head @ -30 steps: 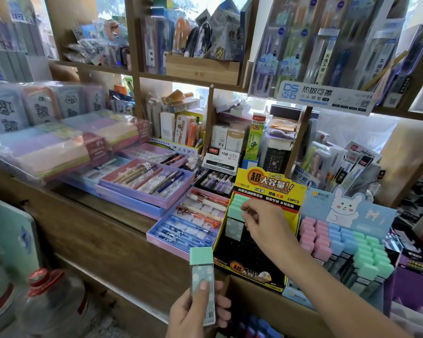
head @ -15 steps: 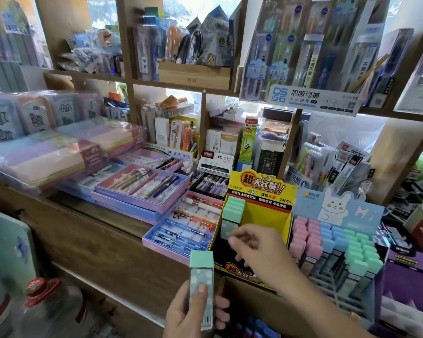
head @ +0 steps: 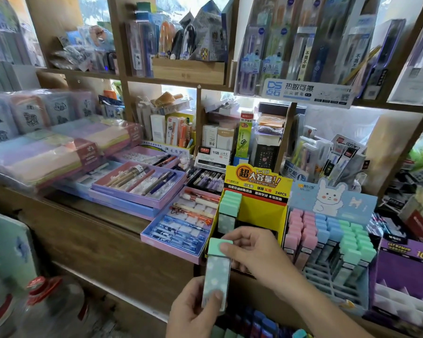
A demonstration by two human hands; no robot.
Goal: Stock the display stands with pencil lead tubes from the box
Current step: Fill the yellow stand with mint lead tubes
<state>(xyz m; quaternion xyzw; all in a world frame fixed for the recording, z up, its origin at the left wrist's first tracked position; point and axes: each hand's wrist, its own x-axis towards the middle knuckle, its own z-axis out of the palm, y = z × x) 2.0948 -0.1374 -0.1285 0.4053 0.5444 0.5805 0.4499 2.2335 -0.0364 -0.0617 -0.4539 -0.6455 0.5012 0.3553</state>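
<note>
- Mint-green lead tube (head: 216, 272), dotted body and plain cap: it is upright with a slight tilt, in front of the lower left corner of the yellow stand (head: 261, 213), in no slot. I cannot tell whether it touches the stand.
- My left hand (head: 193, 311) grips the tube's lower half from below. The thumb lies flat on the front face and the fingers wrap behind.
- My right hand (head: 252, 252) comes in from the right of the yellow stand and pinches the tube's cap. One fingertip is on the cap's front; the thumb is hidden.
- Obstruction: my right hand and forearm cross in front of the yellow stand's lower rows and cover them.
- Inside the yellow stand, a stack of mint tubes (head: 230, 201) sits in the left column, upper part. To the right of them the bare yellow back panel shows.
- Just right of the yellow stand is the bunny stand (head: 332, 198), pale blue, with columns of pink, blue and green tubes.
- Farther right of the yellow stand is a purple box (head: 405, 254), partly cut off by the frame edge.
- Just left of the yellow stand is a pen tray (head: 181, 230), blue inside with a pink rim, lying flat on the wooden counter (head: 95, 228).
- Below the yellow stand, under my hands, are blurred coloured caps (head: 261, 323). Their container is not legible.
</note>
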